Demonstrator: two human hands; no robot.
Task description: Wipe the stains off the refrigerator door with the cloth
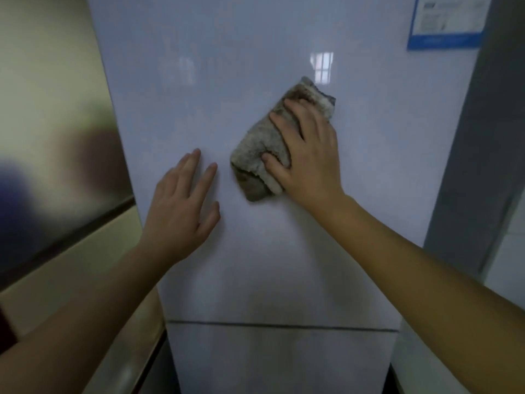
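Note:
The white glossy refrigerator door (255, 66) fills the middle of the view. A crumpled grey-brown cloth (255, 149) lies flat against it, right of centre. My right hand (309, 155) presses the cloth onto the door with straight, spread fingers, the thumb on the cloth's lower part. My left hand (181, 206) rests flat on the bare door just left of the cloth, fingers straight, holding nothing. I cannot make out any stains on the door.
A blue-edged label sticker (446, 21) sits at the door's top right. A dark seam (284, 325) divides the upper door from a lower one. A shiny metal and beige surface (56, 137) stands to the left, a grey wall (483, 137) to the right.

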